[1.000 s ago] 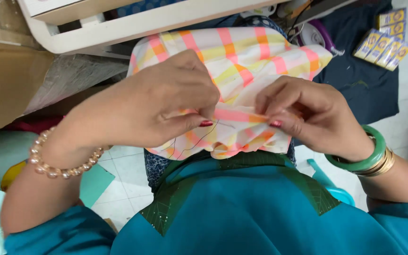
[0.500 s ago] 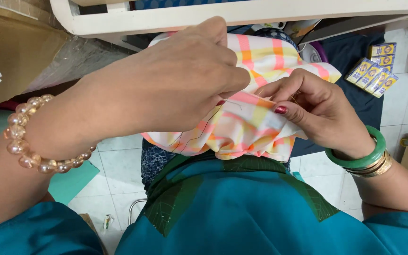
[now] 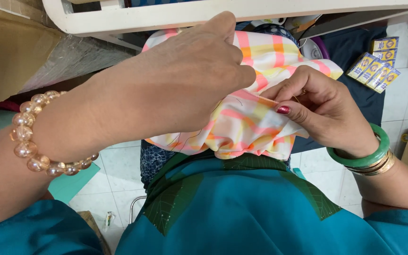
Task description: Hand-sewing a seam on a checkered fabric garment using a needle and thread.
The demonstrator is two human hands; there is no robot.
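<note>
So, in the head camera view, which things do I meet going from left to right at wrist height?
Bead bracelet → left hand → checked cloth → right hand → green bangle.

White table edge (image 3: 175,19) blocks above; tiled floor (image 3: 119,174) open below.

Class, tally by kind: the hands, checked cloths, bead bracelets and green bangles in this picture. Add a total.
hands: 2, left hand and right hand
checked cloth: 1
bead bracelet: 1
green bangle: 1
total: 5
</note>
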